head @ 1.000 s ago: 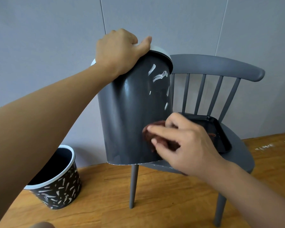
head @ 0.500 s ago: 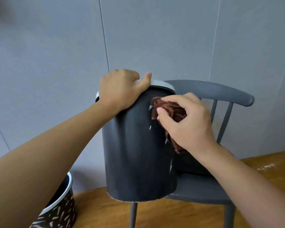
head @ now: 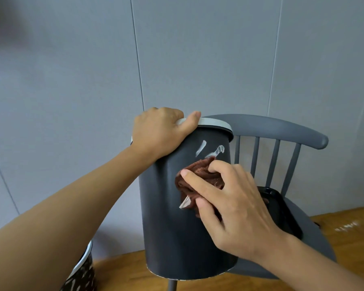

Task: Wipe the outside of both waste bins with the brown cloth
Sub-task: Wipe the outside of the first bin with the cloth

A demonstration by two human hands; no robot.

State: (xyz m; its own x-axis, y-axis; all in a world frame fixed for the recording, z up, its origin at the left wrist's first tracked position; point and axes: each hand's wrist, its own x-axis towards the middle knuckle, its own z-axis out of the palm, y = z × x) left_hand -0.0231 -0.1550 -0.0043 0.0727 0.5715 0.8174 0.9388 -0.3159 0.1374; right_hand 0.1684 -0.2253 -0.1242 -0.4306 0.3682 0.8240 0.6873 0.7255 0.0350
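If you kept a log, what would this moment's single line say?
wiping | left hand grips held-up dark bin rim | right hand rubs brown cloth on side | patterned bin on floor

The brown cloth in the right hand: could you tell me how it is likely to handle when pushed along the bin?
The bunched brown cloth looks floppy, folding under the right hand. Its nap probably grips the smooth dark grey waste bin, so it likely drags rather than slips.
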